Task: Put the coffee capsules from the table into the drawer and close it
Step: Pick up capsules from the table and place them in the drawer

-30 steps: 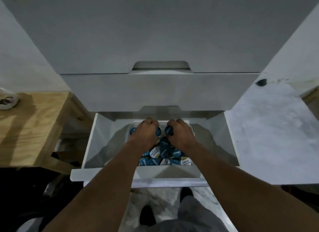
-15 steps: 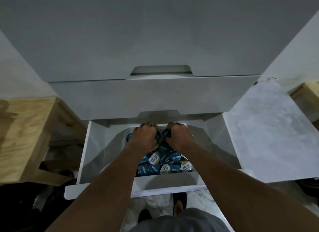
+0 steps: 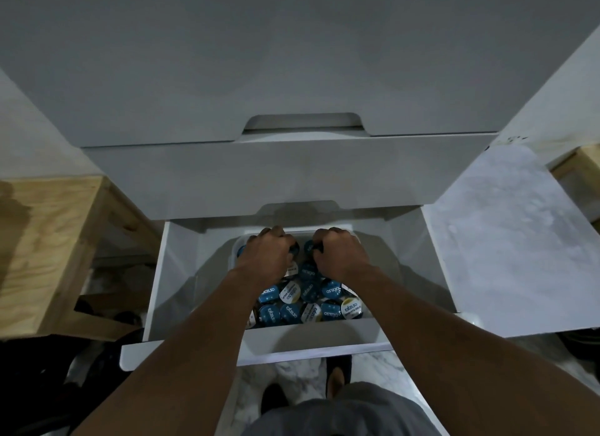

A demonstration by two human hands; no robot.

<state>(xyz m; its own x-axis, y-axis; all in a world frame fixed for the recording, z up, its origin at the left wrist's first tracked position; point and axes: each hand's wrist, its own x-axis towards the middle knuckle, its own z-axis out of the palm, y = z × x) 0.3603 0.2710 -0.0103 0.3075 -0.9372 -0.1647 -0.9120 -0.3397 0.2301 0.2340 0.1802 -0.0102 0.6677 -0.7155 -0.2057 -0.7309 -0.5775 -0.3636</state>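
The white bottom drawer [image 3: 181, 293] stands pulled out. Inside it sits a pile of blue and white-gold coffee capsules [image 3: 308, 301] in a clear container. My left hand [image 3: 266, 257] and my right hand [image 3: 337, 255] are both down in the drawer over the far end of the pile, fingers curled around dark capsules. The capsules under my hands are mostly hidden.
Two closed white drawer fronts [image 3: 292, 176] rise above the open one. A wooden table [image 3: 48, 241] stands at the left, a white marble-look surface [image 3: 506, 241] at the right. My feet show on the marble floor [image 3: 292, 380] below the drawer front.
The view has tilted down and moved closer to the drawer. Both hands stay curled over the far end of the capsule pile, shifted slightly back.
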